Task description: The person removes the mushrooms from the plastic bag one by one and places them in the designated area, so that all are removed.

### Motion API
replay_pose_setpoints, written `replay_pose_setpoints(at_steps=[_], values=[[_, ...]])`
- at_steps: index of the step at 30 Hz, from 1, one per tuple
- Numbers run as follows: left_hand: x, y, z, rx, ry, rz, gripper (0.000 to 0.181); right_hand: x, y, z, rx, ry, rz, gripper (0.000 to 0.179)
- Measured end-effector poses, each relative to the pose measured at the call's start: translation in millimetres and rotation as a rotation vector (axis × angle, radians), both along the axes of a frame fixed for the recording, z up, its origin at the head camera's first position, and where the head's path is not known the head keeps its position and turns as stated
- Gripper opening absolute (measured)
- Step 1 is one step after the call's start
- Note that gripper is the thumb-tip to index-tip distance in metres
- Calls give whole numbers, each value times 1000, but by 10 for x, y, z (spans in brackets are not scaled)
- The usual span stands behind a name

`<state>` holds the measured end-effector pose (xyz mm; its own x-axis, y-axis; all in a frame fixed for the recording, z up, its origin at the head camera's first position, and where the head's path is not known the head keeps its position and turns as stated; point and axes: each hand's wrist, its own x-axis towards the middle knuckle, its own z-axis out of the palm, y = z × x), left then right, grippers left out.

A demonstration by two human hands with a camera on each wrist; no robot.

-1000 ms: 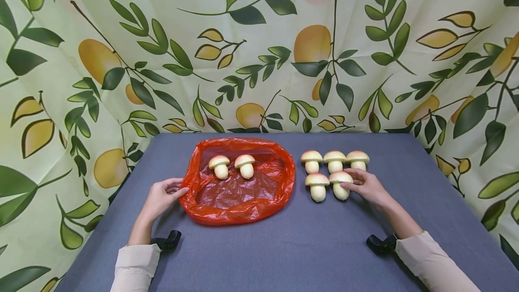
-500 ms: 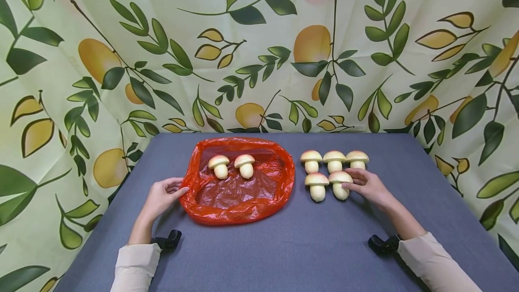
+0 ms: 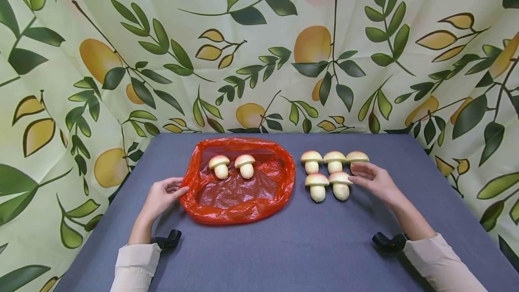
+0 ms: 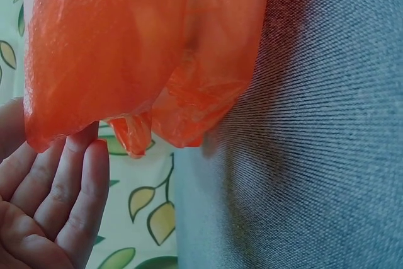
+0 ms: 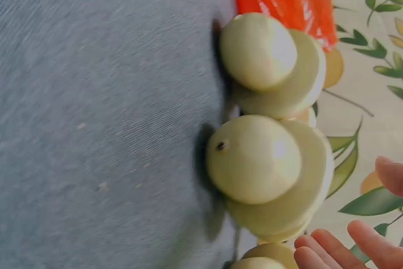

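My left hand (image 3: 164,196) pinches the left rim of a red plastic bag (image 3: 239,214) that lies with its mouth spread wide. In the left wrist view, the thumb and fingers (image 4: 60,200) meet the bag's edge (image 4: 94,61). Two toy mushrooms, one of them the left mushroom (image 3: 219,167), lie inside the bag. On the right, several more mushrooms form two rows. My right hand (image 3: 377,184) is beside the front-right mushroom (image 3: 341,186), fingers extended and holding nothing. It partly hides the back-right mushroom (image 3: 357,157). The right wrist view shows the fingers (image 5: 371,244) apart from the near mushroom (image 5: 252,159).
A grey-blue cloth (image 3: 259,256) covers the table. Behind it hangs a curtain (image 3: 259,75) printed with leaves and fruit. The front-left mushroom (image 3: 317,187) lies a short way right of the bag.
My right hand has let go of the front-right mushroom and drawn slightly right, away from it. That mushroom stays in its row. My left hand and the bag look unmoved.
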<state>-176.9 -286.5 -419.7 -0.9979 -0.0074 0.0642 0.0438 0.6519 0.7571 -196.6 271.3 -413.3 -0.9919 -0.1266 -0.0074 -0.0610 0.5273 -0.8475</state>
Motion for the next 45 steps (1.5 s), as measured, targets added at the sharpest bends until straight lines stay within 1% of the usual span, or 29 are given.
replay_pose_setpoints(at_steps=[7,13,20,24,27,35,39,45], values=[[6,-4,0,10,-2,-5,39,11,-55,85,-3,29,-6,57],[7,-10,1,12,-4,-5,39,18,-123,126,-16,40,10,56],[15,6,12,5,0,2,38,40,-258,131,-59,69,61,51],[15,8,16,15,5,-7,38,46,-331,131,-135,78,100,50],[10,2,8,19,8,-12,38,45,-394,141,-164,74,114,49],[2,5,10,12,6,-7,39,32,-525,175,-145,80,139,48],[4,10,13,13,3,-1,38,31,-599,191,-174,79,168,48],[10,17,11,12,4,4,37,8,-719,179,-212,87,227,43]])
